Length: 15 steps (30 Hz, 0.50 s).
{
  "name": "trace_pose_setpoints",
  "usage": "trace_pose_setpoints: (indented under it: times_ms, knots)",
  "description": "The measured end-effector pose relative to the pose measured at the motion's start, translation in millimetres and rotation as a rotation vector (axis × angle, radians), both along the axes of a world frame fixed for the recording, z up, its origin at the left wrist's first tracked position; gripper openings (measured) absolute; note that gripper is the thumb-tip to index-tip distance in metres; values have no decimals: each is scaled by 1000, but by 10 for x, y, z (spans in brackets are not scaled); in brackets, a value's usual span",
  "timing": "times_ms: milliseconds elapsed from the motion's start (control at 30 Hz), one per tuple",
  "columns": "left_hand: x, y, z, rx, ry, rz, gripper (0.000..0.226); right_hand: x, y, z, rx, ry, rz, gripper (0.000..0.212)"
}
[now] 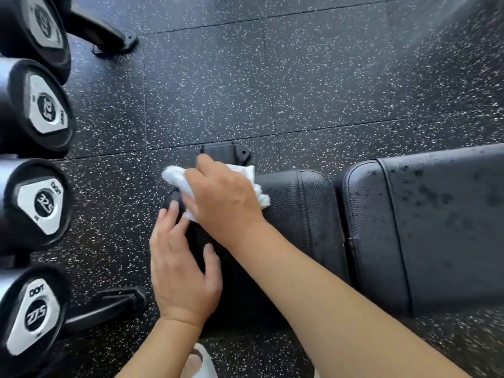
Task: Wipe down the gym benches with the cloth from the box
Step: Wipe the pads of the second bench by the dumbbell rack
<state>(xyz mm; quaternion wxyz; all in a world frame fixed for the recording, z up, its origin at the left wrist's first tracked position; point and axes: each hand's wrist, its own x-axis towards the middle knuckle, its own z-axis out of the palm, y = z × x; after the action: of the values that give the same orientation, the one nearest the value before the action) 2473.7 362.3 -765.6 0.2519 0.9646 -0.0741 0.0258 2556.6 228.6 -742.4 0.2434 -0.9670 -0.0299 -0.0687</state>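
Your right hand [223,200] presses a crumpled white cloth [177,180] down on the left end of the black padded bench [300,203], fingers spread over the fabric and gripping it against the upholstery. The cloth bunches out on both sides of that hand, one fold poking left past your fingertips, another showing at the far right by your knuckles. Your left hand [182,268] lies flat and unclenched on the near left corner of the same seat pad, holding nothing, its fingertips just beside the cloth's lower edge.

The bench runs off to the right in two sections: the shorter seat pad under your hands and a longer back pad [436,227], whose surface is speckled with wet-looking droplets. A black bench foot [226,154] sticks out onto the floor just beyond the cloth.

Along the left edge stands a row of black dumbbells [41,205] with silver end caps, well apart from the bench. The floor [272,91] is dark rubber tile with white flecks. A light-coloured sandal [201,364] shows at the near bottom edge.
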Motion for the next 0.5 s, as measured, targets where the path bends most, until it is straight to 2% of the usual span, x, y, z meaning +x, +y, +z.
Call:
trace_pose_setpoints:
  times_ms: [100, 233, 367, 500]
  knots:
    - [-15, -40, 55, 9, 18, 14, 62, -397, -587, -42, -74, -66, -50, 14]
    - [0, -52, 86, -7, 34, 6, 62, -750, -913, -60, -156, -36, -279, 14]
    - [-4, -27, 93, -40, 46, 8, 60, -756, -447, -76, -163, -15, -430, 18]
    - [-5, 24, 107, -101, 64, -4, 58, -898, 219, -27, -82, -28, -381, 16]
